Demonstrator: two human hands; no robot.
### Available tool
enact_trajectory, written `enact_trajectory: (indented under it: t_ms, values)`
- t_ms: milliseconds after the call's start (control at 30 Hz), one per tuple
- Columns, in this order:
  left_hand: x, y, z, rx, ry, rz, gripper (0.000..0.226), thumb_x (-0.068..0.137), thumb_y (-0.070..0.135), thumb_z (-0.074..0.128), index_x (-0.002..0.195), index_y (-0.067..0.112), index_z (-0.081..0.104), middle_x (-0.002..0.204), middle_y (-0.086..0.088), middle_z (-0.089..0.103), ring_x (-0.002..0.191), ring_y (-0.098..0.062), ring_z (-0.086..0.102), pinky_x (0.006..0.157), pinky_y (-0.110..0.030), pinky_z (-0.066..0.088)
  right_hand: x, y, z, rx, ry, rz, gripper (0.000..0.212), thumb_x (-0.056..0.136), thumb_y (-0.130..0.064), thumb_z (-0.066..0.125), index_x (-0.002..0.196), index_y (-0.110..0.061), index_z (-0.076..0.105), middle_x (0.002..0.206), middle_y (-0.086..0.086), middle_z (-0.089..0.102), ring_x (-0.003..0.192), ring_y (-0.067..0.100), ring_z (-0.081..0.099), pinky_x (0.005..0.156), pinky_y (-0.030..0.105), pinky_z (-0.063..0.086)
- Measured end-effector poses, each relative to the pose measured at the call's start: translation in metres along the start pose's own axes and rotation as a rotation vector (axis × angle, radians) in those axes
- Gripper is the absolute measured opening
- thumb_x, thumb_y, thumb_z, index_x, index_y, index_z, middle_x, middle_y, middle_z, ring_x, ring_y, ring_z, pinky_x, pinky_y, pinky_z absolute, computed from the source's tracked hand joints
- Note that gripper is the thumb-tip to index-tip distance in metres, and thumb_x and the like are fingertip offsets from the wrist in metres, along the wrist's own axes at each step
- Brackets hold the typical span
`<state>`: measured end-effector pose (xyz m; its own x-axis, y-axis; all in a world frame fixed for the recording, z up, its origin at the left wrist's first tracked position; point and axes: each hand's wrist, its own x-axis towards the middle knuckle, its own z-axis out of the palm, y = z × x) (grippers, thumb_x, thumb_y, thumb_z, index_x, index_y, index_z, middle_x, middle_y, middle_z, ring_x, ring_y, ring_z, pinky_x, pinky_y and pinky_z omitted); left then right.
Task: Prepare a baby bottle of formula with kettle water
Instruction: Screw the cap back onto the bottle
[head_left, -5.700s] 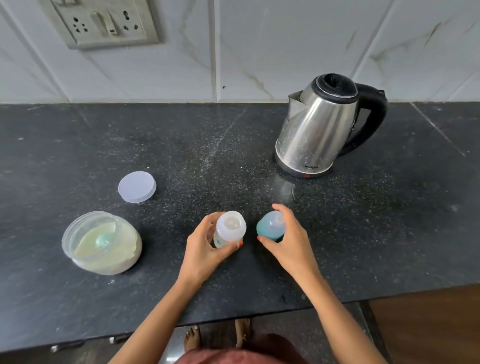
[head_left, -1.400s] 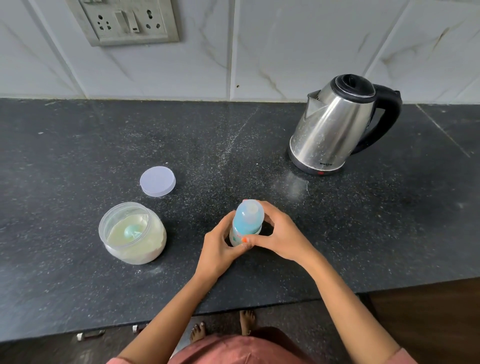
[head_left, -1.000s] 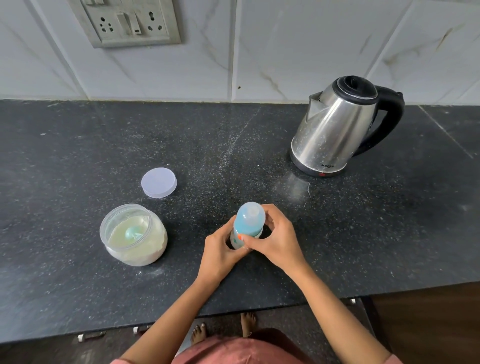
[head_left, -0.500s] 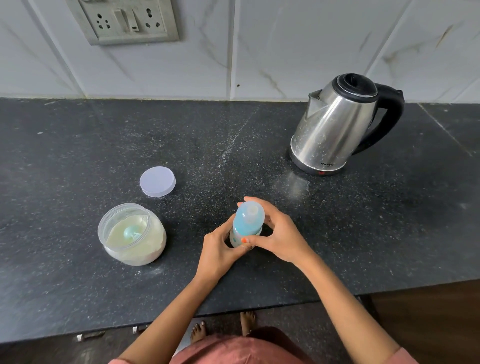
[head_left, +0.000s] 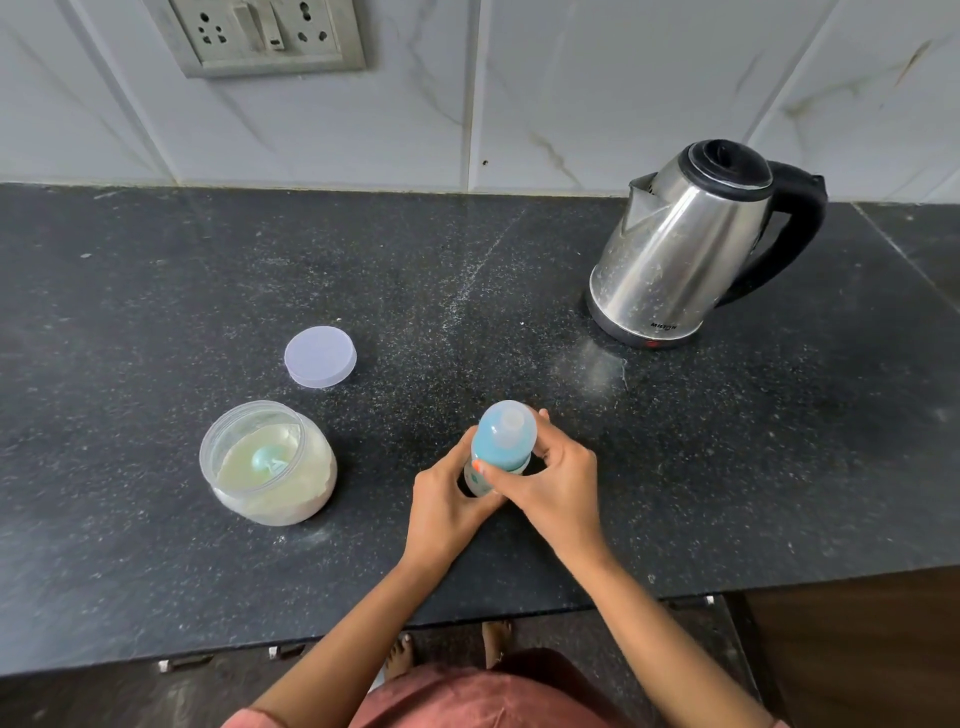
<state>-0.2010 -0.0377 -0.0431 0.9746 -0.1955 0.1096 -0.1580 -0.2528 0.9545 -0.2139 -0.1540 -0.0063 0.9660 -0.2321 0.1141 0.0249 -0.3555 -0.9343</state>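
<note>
counter: black speckled stone countertop (head_left: 156, 291), fills the middle band of the frame, front edge near the bottom.
wall: white marble-look tiled wall (head_left: 571, 78) across the top, with a grey double socket plate (head_left: 260, 36) at upper left.
kettle: stainless steel electric kettle (head_left: 680, 249) with black lid and handle, upper right. Upright on its base, lid closed, spout toward frame left, handle toward frame right. Well apart from the bottle.
jar: clear round plastic jar (head_left: 311, 493) of pale cream powder, left of centre. Upright and open.
right hand: right hand (head_left: 556, 483), centre frame. Thumb and fingers wrap the bottle just under its cap.
left hand: left hand (head_left: 441, 506), touching the right one. Fingers curl round the bottle's lower body.
jar lid: flat round pale lilac plastic lid (head_left: 320, 356), lying on the counter above the jar in the frame, not touching it.
bottle: small clear baby bottle (head_left: 475, 480) with translucent blue dome cap (head_left: 506, 434), centre frame, upright between both hands. Base hidden, cannot tell if it sits on the counter.
scoop: teal plastic scoop (head_left: 267, 458), lying in the powder inside the jar.
</note>
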Motion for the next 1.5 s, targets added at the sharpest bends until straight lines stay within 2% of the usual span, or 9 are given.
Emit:
enact_trajectory:
  t_ms: [133,200,300,500,700,933,1200,1400,1500]
  values:
    - [0.000,0.000,0.001,0.000,0.014,0.001,0.052,0.067,0.038,0.069,0.114,0.045,0.049,0.101,0.024,0.066,0.096,0.006,0.060,0.079,-0.015,0.048,-0.008,-0.004,0.012,-0.015,0.121,0.008,0.048,0.058,-0.031,0.076,0.104,-0.018,0.066,0.089,-0.027,0.065,0.083,-0.013,0.060,0.107,0.040,0.037]
    - [0.001,-0.001,0.000,-0.001,0.005,-0.002,0.051,0.066,0.037,0.070,0.115,0.040,0.052,0.100,0.023,0.066,0.094,0.008,0.060,0.077,-0.013,0.046,-0.008,-0.004,0.012,0.006,0.101,0.021,0.046,0.059,-0.026,0.078,0.103,-0.025,0.064,0.090,-0.030,0.063,0.086,-0.012,0.059,0.103,0.032,0.042]
    - [0.003,-0.004,-0.001,-0.006,-0.017,-0.013,0.051,0.068,0.027,0.074,0.116,0.028,0.058,0.103,0.023,0.064,0.093,0.010,0.059,0.077,-0.010,0.044,0.002,-0.001,-0.002,0.041,-0.083,0.047,0.054,0.056,-0.021,0.080,0.100,-0.040,0.055,0.101,-0.021,0.062,0.095,-0.008,0.058,0.089,0.015,0.044]
    - [0.007,-0.008,-0.005,-0.021,-0.074,-0.070,0.056,0.066,0.020,0.080,0.117,0.016,0.060,0.097,0.016,0.067,0.086,0.015,0.056,0.075,-0.009,0.044,0.033,0.006,-0.025,0.050,-0.476,0.080,0.063,0.058,-0.014,0.079,0.115,-0.028,0.053,0.119,-0.001,0.062,0.112,0.005,0.056,0.097,0.018,0.042]
    - [0.002,-0.005,0.001,0.014,-0.008,-0.038,0.051,0.069,0.013,0.078,0.116,0.020,0.059,0.099,0.018,0.065,0.088,0.014,0.057,0.075,-0.006,0.041,0.022,0.007,-0.019,0.051,-0.305,0.065,0.058,0.062,0.001,0.081,0.110,-0.022,0.058,0.104,-0.010,0.064,0.095,-0.010,0.059,0.085,0.012,0.046]
    - [0.000,-0.002,0.004,-0.013,0.025,-0.053,0.053,0.067,0.012,0.079,0.115,0.022,0.059,0.101,0.006,0.070,0.088,0.010,0.058,0.075,-0.008,0.043,0.006,0.000,0.000,0.072,-0.084,0.047,0.054,0.056,-0.022,0.077,0.107,-0.022,0.060,0.098,-0.019,0.064,0.091,-0.010,0.060,0.082,0.012,0.047]
    - [0.001,0.001,0.001,-0.053,0.014,-0.075,0.056,0.067,0.015,0.073,0.110,0.043,0.052,0.104,0.020,0.066,0.096,0.006,0.060,0.081,-0.014,0.046,0.004,0.005,-0.001,0.043,-0.202,0.064,0.071,0.060,-0.021,0.078,0.118,-0.042,0.042,0.120,-0.018,0.054,0.113,-0.003,0.051,0.098,0.014,0.039]
    - [0.002,-0.003,0.000,-0.033,-0.028,-0.056,0.055,0.063,0.033,0.070,0.110,0.051,0.047,0.114,0.023,0.059,0.108,0.004,0.055,0.091,-0.020,0.044,-0.002,0.011,0.000,-0.047,-0.123,0.124,0.063,0.062,-0.011,0.082,0.117,-0.018,0.053,0.110,-0.005,0.058,0.103,0.008,0.054,0.080,0.000,0.038]
    - [0.004,-0.005,-0.003,-0.003,-0.071,-0.044,0.058,0.068,0.021,0.071,0.117,0.042,0.047,0.119,0.018,0.058,0.110,0.004,0.053,0.094,-0.023,0.044,-0.002,0.010,0.003,-0.071,-0.098,0.166,0.061,0.061,-0.012,0.083,0.116,-0.015,0.055,0.103,-0.009,0.056,0.096,0.003,0.052,0.074,-0.002,0.037]
